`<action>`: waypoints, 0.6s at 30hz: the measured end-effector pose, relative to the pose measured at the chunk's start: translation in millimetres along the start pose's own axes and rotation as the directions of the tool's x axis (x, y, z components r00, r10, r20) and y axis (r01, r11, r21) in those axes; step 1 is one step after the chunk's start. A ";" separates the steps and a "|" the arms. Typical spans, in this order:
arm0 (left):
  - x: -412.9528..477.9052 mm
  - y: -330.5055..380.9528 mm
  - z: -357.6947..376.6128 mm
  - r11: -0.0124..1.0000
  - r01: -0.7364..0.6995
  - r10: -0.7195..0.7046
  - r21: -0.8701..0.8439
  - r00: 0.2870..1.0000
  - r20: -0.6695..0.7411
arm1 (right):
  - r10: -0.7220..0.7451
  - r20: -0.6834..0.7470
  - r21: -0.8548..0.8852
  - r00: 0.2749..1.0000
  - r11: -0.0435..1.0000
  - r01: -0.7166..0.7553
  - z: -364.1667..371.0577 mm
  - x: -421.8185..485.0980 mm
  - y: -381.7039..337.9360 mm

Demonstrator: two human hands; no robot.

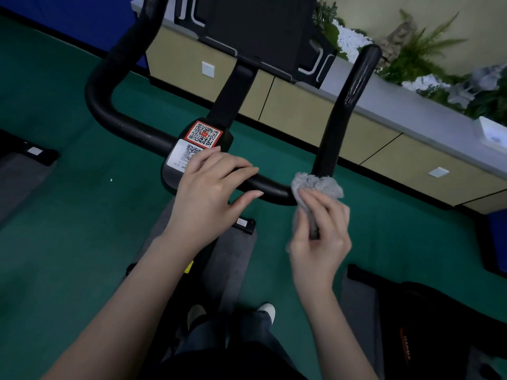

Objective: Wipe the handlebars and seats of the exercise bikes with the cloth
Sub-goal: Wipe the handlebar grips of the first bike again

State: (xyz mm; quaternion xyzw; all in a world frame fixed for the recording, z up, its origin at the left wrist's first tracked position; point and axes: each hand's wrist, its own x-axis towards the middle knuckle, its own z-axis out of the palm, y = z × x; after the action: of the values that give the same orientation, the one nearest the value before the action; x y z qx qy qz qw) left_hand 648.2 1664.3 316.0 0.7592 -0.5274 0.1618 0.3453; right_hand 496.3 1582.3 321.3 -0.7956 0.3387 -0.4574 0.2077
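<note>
- Head view: the cloth (318, 185) sits bunched against the handlebars (275, 189), at the bend where the crossbar turns up into the right horn (348, 105). I judge this corner to be the stretch being wiped.
- Nothing here shows which parts are already clean. The left horn (109, 86), far beyond the left hand, looks no different from the rest.
- The seat is out of view, so I take it as not yet done, along with any other bikes. The task seems nearer its start than its end.
- The right hand (321, 242) has curled fingers and pinches the cloth between thumb and fingers. The wad just past its fingertips touches the bar, and a tail of fabric hangs under the palm.
- The left hand (211, 193) lies over the crossbar, near the right hand but apart from it. Its fingers are almost straight and slightly spread, with the thumb stretched along the near side of the bar. It holds nothing and probably steadies the bike.
- A white code label (182, 157) shows just beside its fingers, and a red one (204, 134) lies just beyond them.
- A dark machine (428, 325) stands below and outward of the right hand.
</note>
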 end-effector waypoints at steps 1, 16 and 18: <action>0.0 0.0 -0.1 1.000 0.000 0.000 0.001 1.000 0.002 | -0.014 0.002 -0.023 1.000 1.000 0.014 -0.4 4.4 2.2; -0.3 0.1 -0.5 1.000 0.010 -0.010 -0.006 1.000 0.000 | -0.006 0.047 -0.162 0.999 0.987 0.014 -7.0 22.7 5.0; -0.3 0.2 -0.4 1.000 0.012 -0.012 -0.009 1.000 -0.004 | -0.013 0.080 -0.155 0.997 0.988 0.026 -1.8 17.1 -3.5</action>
State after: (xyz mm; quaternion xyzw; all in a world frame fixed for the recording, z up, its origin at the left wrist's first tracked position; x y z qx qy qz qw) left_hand 647.9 1664.7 316.2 0.7604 -0.5229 0.1590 0.3508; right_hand 502.0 1572.2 334.5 -0.8300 0.3573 -0.3999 0.1533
